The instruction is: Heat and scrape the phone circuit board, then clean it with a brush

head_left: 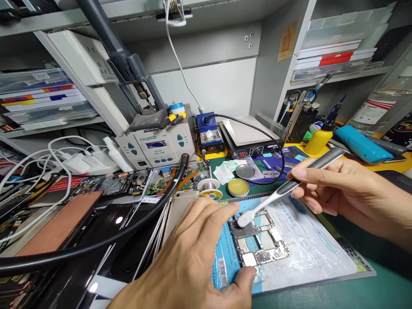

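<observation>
My right hand [334,184] grips a toothbrush [273,195] by its black-and-grey handle. Its white head points down onto the upper left part of a phone circuit board [265,244], bristles hidden underneath. The board, with cut-out openings and silvery shields, lies on a blue-and-white plastic packet [309,240]. From the left, my left hand [196,253] holds the board between thumb and index finger, the thumb at its near edge and the index finger by its far corner. The other fingers of that hand are partly hidden.
Beyond the packet are an open tin of yellowish paste [238,187] and a solder spool [209,189]. A thick black hose [141,225] crosses over phone parts at left. Behind stand a hot-air station [157,143] and a heating plate [247,133]; a yellow bottle [318,139] stands right.
</observation>
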`<state>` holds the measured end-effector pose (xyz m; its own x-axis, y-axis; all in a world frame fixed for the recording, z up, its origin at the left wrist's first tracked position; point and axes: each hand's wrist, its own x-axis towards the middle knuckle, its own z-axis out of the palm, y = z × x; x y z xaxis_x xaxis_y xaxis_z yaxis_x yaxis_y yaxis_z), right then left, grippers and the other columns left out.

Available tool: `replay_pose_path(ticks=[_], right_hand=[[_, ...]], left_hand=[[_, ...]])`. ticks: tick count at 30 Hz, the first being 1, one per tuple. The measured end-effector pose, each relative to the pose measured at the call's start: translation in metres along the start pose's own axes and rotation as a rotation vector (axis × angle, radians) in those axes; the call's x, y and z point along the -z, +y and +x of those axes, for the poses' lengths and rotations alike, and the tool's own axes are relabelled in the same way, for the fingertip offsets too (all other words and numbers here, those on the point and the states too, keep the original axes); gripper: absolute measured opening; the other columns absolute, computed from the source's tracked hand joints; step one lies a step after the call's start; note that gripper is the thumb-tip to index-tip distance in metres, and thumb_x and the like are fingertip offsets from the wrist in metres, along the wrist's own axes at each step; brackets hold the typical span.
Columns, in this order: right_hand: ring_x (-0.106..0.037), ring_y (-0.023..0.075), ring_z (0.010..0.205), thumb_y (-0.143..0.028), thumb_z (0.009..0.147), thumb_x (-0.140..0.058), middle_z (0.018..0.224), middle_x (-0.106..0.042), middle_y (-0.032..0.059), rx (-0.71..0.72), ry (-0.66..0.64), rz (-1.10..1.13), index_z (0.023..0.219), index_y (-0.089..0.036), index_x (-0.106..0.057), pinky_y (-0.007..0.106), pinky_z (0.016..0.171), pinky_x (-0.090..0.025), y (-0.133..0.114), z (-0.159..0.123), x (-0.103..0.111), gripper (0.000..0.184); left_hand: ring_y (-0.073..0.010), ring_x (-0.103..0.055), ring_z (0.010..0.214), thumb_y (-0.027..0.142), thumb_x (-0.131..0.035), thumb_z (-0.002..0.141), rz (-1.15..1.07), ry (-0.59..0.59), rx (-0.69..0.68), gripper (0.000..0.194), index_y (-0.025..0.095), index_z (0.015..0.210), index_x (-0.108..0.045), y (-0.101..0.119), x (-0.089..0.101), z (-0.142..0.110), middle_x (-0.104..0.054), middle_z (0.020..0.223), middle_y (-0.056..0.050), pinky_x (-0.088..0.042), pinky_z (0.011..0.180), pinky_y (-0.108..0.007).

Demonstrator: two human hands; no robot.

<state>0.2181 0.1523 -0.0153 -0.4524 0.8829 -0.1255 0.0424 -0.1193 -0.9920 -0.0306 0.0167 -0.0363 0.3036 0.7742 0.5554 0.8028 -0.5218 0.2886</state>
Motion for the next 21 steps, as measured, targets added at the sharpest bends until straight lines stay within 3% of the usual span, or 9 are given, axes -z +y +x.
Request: replay_pose_path(ticks=[7, 12, 18, 21], right_hand=[[-0.056, 0.0128, 0.041, -0.049, 0.064, -0.09, 0.06, -0.071, 0.0097, -0.035, -0.03, 0.034, 0.064, -0.016, -0.078, 0.019, 0.036, -0.032, -0.0002, 0.0008, -0.0001, 0.035], [-0.056, 0.0137, 0.043, -0.05, 0.066, -0.089, 0.057, -0.069, 0.011, 0.021, -0.018, 0.017, 0.054, -0.014, -0.073, 0.02, 0.038, -0.037, -0.0012, 0.0013, -0.0018, 0.041], [-0.058, 0.0158, 0.041, -0.047, 0.062, -0.091, 0.06, -0.072, 0.0091, -0.005, -0.022, 0.032, 0.067, -0.018, -0.079, 0.02, 0.034, -0.033, 0.0016, 0.0003, 0.0019, 0.032], [-0.059, 0.0154, 0.044, -0.053, 0.062, -0.09, 0.061, -0.072, 0.0115, 0.026, 0.025, -0.067, 0.058, -0.015, -0.075, 0.022, 0.038, -0.039, 0.0007, -0.0002, 0.0005, 0.041]], left_hand=[[-0.0204, -0.061, 0.113, 0.017, -0.071, 0.072, 0.035, -0.018, 0.002, 0.062, 0.014, 0.131, -0.053, 0.0004, 0.0019, -0.0023, -0.066, 0.115, -0.008, -0.054, 0.103, -0.032], [-0.0216, -0.062, 0.111, 0.017, -0.072, 0.072, 0.03, -0.01, -0.003, 0.061, 0.014, 0.13, -0.053, 0.0021, 0.0009, 0.0006, -0.066, 0.115, -0.009, -0.056, 0.101, -0.034], [-0.0245, -0.064, 0.111, 0.015, -0.071, 0.072, 0.026, -0.022, 0.013, 0.062, 0.015, 0.131, -0.053, 0.0033, 0.001, 0.0011, -0.067, 0.114, -0.011, -0.059, 0.099, -0.038], [-0.0241, -0.064, 0.11, 0.014, -0.071, 0.071, 0.036, -0.018, 0.006, 0.061, 0.014, 0.129, -0.054, 0.0029, 0.0018, 0.001, -0.068, 0.113, -0.011, -0.06, 0.098, -0.037]])
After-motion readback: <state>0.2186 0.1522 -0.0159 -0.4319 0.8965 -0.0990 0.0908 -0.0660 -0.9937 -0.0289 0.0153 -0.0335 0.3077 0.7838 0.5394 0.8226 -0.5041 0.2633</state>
